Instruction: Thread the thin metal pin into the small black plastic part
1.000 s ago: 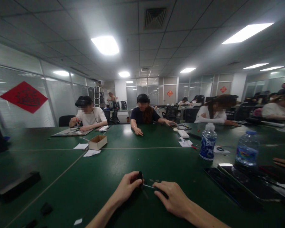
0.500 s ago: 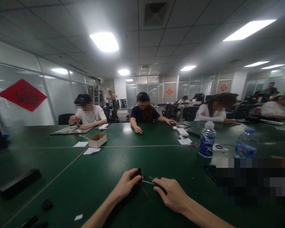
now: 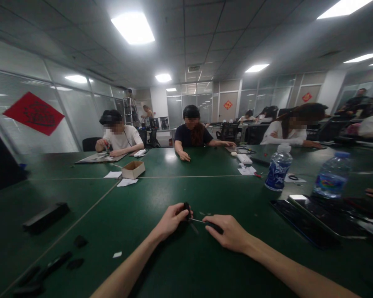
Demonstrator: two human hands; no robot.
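Observation:
My left hand (image 3: pixel 173 220) is closed around a small black part (image 3: pixel 187 210), just above the green table (image 3: pixel 161 265). My fingers cover much of the part, so its kind does not show. In my right hand (image 3: pixel 231 232) is a screwdriver (image 3: pixel 214 227) with a dark handle and a thin metal shaft. The shaft points left and its tip meets the black part or ends right beside it. A faint, thin clear strip shows below the shaft, too blurred to name.
Black pieces (image 3: pixel 54 263) and a long black block (image 3: pixel 46 217) lie at left, near a white scrap (image 3: pixel 117 254). An open cardboard box (image 3: pixel 133 170) stands ahead. Phones (image 3: pixel 304 223) and two bottles (image 3: pixel 278 167) are at right. A person (image 3: pixel 192 132) sits opposite.
The view has tilted down and shifted slightly left. My right hand now grips the screwdriver further back, with its handle showing. My left hand still holds the black part.

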